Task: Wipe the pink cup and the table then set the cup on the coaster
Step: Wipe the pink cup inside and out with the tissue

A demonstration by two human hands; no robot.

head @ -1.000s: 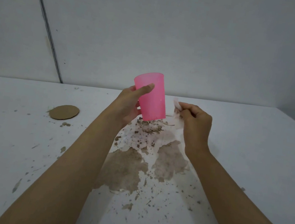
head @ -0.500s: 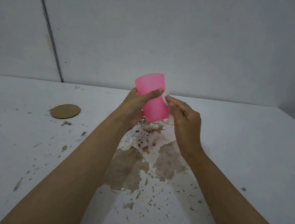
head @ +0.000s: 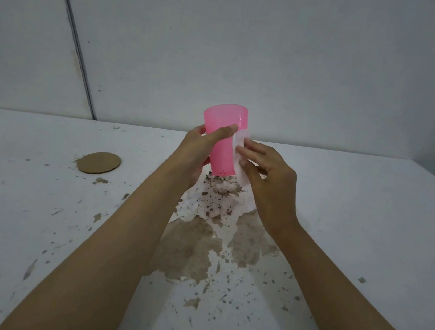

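- I judge the cup-wiping step is in hand: my left hand [head: 199, 149] wraps the translucent pink plastic cup [head: 225, 138] and holds it upright in the air, above the far end of the spill.
- My right hand [head: 268, 176] pinches a thin white tissue [head: 239, 151] flat against the cup's right side.
- Below both hands, brown muddy stains and specks [head: 188, 247] cover the white bench [head: 371, 214]; that wipe is not yet done.
- The round brown cardboard coaster [head: 98, 162] lies bare, well to the left of my left hand.
- Next, I would rub around the wall and the speckled base.
- No brand, label or writing shows anywhere.
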